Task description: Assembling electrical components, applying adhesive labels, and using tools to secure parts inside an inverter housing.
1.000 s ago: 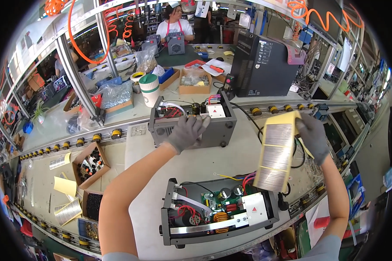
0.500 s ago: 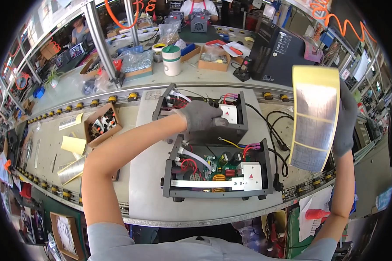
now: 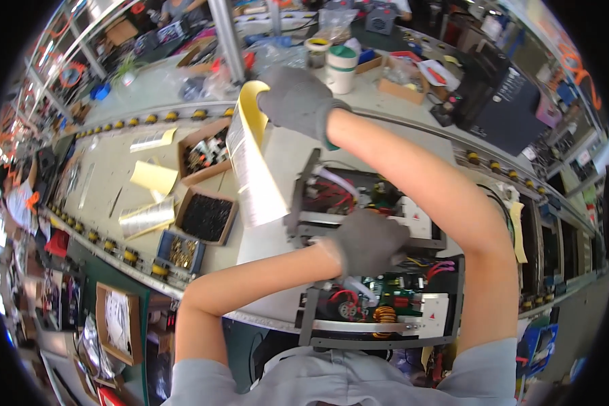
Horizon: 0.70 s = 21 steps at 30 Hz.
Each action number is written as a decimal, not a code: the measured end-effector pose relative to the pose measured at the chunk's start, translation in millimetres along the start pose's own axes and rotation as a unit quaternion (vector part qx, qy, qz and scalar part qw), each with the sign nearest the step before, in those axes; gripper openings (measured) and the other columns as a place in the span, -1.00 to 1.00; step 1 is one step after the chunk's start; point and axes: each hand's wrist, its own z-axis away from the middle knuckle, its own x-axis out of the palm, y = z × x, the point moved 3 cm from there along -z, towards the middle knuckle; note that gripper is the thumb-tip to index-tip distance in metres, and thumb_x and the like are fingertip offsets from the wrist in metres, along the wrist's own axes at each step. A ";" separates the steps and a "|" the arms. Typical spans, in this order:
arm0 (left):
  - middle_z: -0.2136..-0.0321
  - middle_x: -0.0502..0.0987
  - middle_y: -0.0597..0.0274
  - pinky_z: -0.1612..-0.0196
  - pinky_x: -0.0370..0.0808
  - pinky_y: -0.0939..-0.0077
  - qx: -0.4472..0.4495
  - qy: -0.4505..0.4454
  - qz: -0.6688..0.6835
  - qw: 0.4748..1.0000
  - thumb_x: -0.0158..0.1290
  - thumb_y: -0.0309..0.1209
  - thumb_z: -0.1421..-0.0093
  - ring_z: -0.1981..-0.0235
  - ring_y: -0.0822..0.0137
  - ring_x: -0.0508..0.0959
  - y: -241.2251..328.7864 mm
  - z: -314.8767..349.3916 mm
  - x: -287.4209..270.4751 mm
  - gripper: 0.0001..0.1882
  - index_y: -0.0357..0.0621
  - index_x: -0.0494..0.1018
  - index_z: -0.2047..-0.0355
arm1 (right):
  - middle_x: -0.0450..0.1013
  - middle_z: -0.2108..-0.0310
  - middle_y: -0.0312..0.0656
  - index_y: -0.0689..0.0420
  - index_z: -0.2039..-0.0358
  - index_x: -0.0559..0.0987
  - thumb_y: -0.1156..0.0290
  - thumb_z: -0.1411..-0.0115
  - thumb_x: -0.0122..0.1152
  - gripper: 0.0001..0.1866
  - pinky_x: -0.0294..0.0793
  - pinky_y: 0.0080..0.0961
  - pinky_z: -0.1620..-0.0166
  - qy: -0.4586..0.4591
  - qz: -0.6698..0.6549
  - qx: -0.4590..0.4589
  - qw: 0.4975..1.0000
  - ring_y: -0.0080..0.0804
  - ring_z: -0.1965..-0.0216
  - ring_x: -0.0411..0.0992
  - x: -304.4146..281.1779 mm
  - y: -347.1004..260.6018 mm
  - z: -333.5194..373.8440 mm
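My right hand (image 3: 294,100), in a grey glove, is closed on the upper end of a long strip of silvery labels (image 3: 258,179) with yellow backing. The strip curls at its top and hangs down beside the parts boxes. My gloved left hand (image 3: 372,242) lies over the front side of the far open device housing (image 3: 295,211), its fingers curled and blurred; I cannot make out what is in them. Nearer me stands a second open housing (image 3: 379,343) with a green circuit board, wires and a copper coil (image 3: 384,318). In each housing a white plate (image 3: 432,310) bears a red triangle.
Left of the work board stand boxes of small connectors (image 3: 206,152), black parts (image 3: 206,215) and brass pieces (image 3: 181,252). Loose yellow-backed label sheets (image 3: 154,177) lie beside them. A roller rail (image 3: 172,116) runs behind. A white and green cup (image 3: 342,69) stands beyond.
My right hand has carried the label strip from the right side across to the far left. My left hand has come off the white plate toward me. The view has turned left.
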 end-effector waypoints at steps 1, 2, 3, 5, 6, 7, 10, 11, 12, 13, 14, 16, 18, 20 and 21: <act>0.47 0.53 0.07 0.34 0.47 0.14 0.037 0.034 -0.014 0.999 0.04 -0.29 -0.04 0.38 0.05 0.56 -2.6 0.2 7.6 -0.76 -0.22 0.44 0.38 | 0.50 0.33 0.11 0.22 0.33 0.59 0.30 -0.01 0.02 -0.70 0.46 -0.22 0.18 0.022 0.039 -0.011 0.999 0.00 0.27 0.50 26.4 -7.0 -11.4; 0.46 0.54 0.10 0.33 0.48 0.15 0.073 0.067 -0.031 0.995 0.03 -0.34 -0.03 0.38 0.06 0.57 -5.5 -1.0 18.9 -0.77 -0.23 0.45 0.35 | 0.50 0.33 0.11 0.22 0.33 0.59 0.30 -0.01 0.02 -0.70 0.46 -0.22 0.18 0.009 0.027 -0.026 0.999 0.00 0.27 0.50 49.5 -8.0 -15.6; 0.42 0.54 0.07 0.28 0.48 0.16 0.077 0.125 -0.037 0.988 0.02 -0.37 -0.02 0.35 0.04 0.56 -8.5 0.0 27.2 -0.76 -0.24 0.45 0.32 | 0.49 0.34 0.11 0.21 0.33 0.57 0.32 -0.01 0.00 -0.71 0.45 -0.20 0.19 -0.034 0.032 -0.038 0.998 0.00 0.26 0.48 72.6 -13.4 -17.7; 0.37 0.54 0.04 0.23 0.48 0.16 0.068 0.187 -0.048 0.979 0.01 -0.41 0.00 0.32 0.02 0.56 -6.0 -2.9 36.4 -0.74 -0.25 0.46 0.28 | 0.49 0.34 0.10 0.21 0.34 0.55 0.33 -0.01 -0.02 -0.71 0.43 -0.19 0.19 -0.085 0.036 -0.063 0.994 0.01 0.25 0.46 100.1 -16.8 -14.4; 0.35 0.54 0.04 0.21 0.48 0.19 0.044 0.210 0.007 0.977 0.03 -0.37 0.00 0.28 0.03 0.54 -2.3 -1.6 34.3 -0.75 -0.21 0.49 0.31 | 0.49 0.33 0.10 0.19 0.32 0.55 0.32 -0.02 -0.02 -0.71 0.43 -0.19 0.18 -0.113 0.043 -0.046 0.992 0.00 0.24 0.46 110.7 -18.0 -6.0; 0.33 0.54 0.03 0.20 0.49 0.21 0.023 0.232 0.061 0.970 0.04 -0.32 0.00 0.24 0.03 0.53 -1.0 5.5 27.5 -0.76 -0.16 0.51 0.34 | 0.49 0.32 0.09 0.18 0.30 0.55 0.32 -0.03 -0.02 -0.71 0.43 -0.19 0.17 -0.138 0.050 -0.027 0.989 0.00 0.24 0.46 122.5 -23.9 -0.2; 0.27 0.52 -0.01 0.09 0.44 0.20 -0.007 0.154 0.095 0.983 0.07 -0.29 0.02 0.18 0.00 0.51 1.8 28.6 16.8 -0.69 -0.21 0.49 0.29 | 0.51 0.34 0.09 0.21 0.34 0.61 0.38 -0.04 -0.03 -0.72 0.48 -0.23 0.21 -0.208 0.060 -0.030 0.976 0.00 0.28 0.50 154.4 -38.4 9.9; 0.27 0.52 -0.01 0.09 0.44 0.20 -0.010 0.155 0.096 0.983 0.07 -0.29 0.02 0.18 0.00 0.51 2.3 36.6 13.5 -0.69 -0.21 0.49 0.29 | 0.51 0.29 0.07 0.22 0.25 0.57 0.31 -0.05 0.03 -0.68 0.46 -0.26 0.17 -0.238 0.060 -0.031 0.969 -0.03 0.25 0.50 163.9 -41.1 10.0; 0.25 0.51 0.01 0.06 0.41 0.20 0.014 0.204 0.079 0.976 0.09 -0.28 0.03 0.17 0.02 0.50 5.6 49.4 6.5 -0.66 -0.22 0.48 0.27 | 0.51 0.29 0.07 0.22 0.25 0.57 0.31 -0.05 0.03 -0.68 0.46 -0.26 0.17 -0.242 0.060 -0.034 0.968 -0.03 0.25 0.50 162.6 -45.9 13.8; 0.23 0.51 0.02 0.02 0.39 0.21 0.040 0.250 0.062 0.965 0.12 -0.27 0.05 0.15 0.04 0.50 8.2 63.1 0.6 -0.63 -0.23 0.47 0.24 | 0.50 0.26 0.06 0.21 0.18 0.54 0.26 -0.05 0.07 -0.63 0.45 -0.29 0.15 -0.271 -0.030 -0.045 0.961 -0.06 0.23 0.49 156.6 -50.4 21.8; 0.21 0.50 0.04 -0.02 0.36 0.21 0.068 0.295 0.045 0.952 0.14 -0.26 0.07 0.14 0.06 0.49 10.8 77.3 -5.1 -0.59 -0.24 0.45 0.22 | 0.50 0.22 0.05 0.20 0.11 0.50 0.21 -0.05 0.11 -0.57 0.44 -0.31 0.13 -0.297 -0.119 -0.053 0.946 -0.09 0.20 0.49 146.9 -52.7 30.5; 0.22 0.49 0.08 0.04 0.41 0.23 0.072 0.329 0.046 0.940 0.16 -0.27 0.08 0.17 0.10 0.50 11.0 112.7 -15.0 -0.60 -0.20 0.45 0.22 | 0.49 0.19 0.02 0.18 0.02 0.44 0.19 -0.08 0.14 -0.52 0.43 -0.38 0.11 -0.296 -0.211 -0.076 0.929 -0.23 0.16 0.48 103.2 -48.0 48.4; 0.23 0.51 0.12 0.11 0.44 0.29 0.007 0.305 0.132 0.943 0.18 -0.32 0.07 0.20 0.09 0.51 -13.6 165.2 -10.1 -0.65 -0.17 0.46 0.25 | 0.50 0.31 -0.20 0.24 -0.01 0.40 0.42 -0.17 0.00 -0.62 0.42 -0.57 0.16 -0.248 -0.190 -0.075 0.947 -0.55 0.27 0.44 55.6 -35.8 73.6; 0.40 0.55 0.10 0.28 0.47 0.32 -0.145 0.373 0.136 0.906 0.17 -0.46 0.07 0.37 0.09 0.53 -47.1 216.8 -0.7 -0.73 -0.17 0.52 0.29 | 0.48 0.29 -0.26 0.28 0.05 0.42 0.51 -0.17 -0.02 -0.68 0.39 -0.63 0.16 -0.181 -0.114 -0.093 0.972 -0.58 0.28 0.42 9.1 -16.2 100.6; 0.39 0.55 0.06 0.32 0.48 0.33 -0.228 0.375 0.125 0.890 0.15 -0.49 0.04 0.36 0.10 0.54 -56.3 231.7 0.8 -0.77 -0.18 0.53 0.30 | 0.48 0.34 -0.23 0.28 0.09 0.45 0.47 -0.18 0.00 -0.71 0.40 -0.63 0.19 -0.107 -0.125 -0.062 0.984 -0.56 0.32 0.42 -7.7 6.0 120.3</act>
